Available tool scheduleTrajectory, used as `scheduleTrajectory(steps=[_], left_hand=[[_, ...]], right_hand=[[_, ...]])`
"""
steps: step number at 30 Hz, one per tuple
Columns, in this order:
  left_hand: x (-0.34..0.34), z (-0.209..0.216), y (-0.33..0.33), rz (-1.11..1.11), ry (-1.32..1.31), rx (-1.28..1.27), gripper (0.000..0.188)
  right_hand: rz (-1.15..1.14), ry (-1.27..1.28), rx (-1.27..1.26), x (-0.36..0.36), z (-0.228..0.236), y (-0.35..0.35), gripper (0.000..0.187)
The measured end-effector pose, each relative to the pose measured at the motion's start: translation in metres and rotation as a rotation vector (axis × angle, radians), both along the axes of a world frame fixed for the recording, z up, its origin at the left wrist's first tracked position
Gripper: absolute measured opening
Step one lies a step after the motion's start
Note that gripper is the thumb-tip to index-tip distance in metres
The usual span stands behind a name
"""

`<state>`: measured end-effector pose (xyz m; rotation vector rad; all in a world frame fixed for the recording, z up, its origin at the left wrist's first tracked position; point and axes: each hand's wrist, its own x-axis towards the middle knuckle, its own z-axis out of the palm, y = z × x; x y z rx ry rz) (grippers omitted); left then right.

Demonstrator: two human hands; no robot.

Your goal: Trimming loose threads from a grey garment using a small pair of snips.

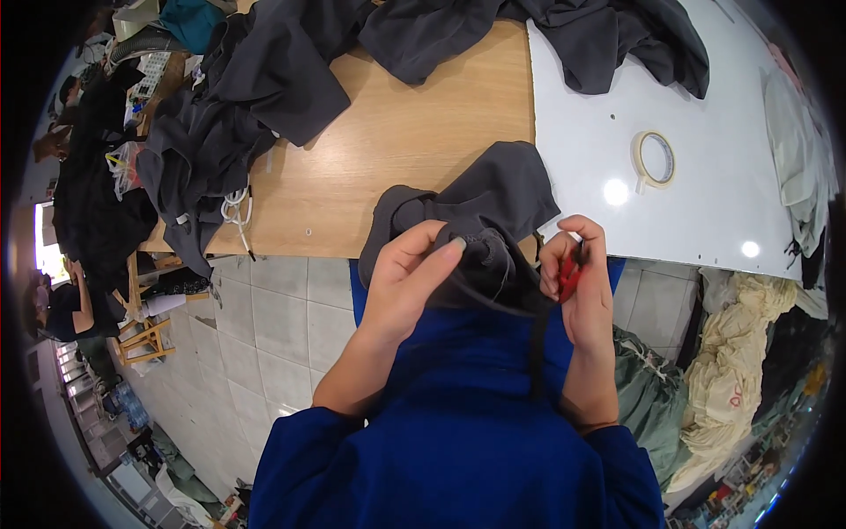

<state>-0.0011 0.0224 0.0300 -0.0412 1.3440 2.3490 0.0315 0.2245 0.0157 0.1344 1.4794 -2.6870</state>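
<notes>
Cloth (502,189) | dark grey | matte | crumpled | pinched by left hand (405,278)

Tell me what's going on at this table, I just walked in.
A person in a blue top is handling a dark grey fabric piece at the near edge of a wooden table. Their left hand pinches the piece, while their right hand holds a small red tool, too unclear to identify. More grey fabric lies farther back, and a tape roll rests on the white surface to the right.
</notes>
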Motion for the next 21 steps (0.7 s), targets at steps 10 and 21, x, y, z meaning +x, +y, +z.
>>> scheduleTrajectory(steps=[10,21], left_hand=[[0.005,-0.006,0.014,0.075,0.521,-0.524,0.015],[0.009,-0.002,0.021,0.142,0.915,-0.939,0.017]], right_hand=[[0.044,0.148,0.516,0.004,0.012,-0.010,0.036],[-0.059,0.209,0.652,0.004,0.023,-0.014,0.035]])
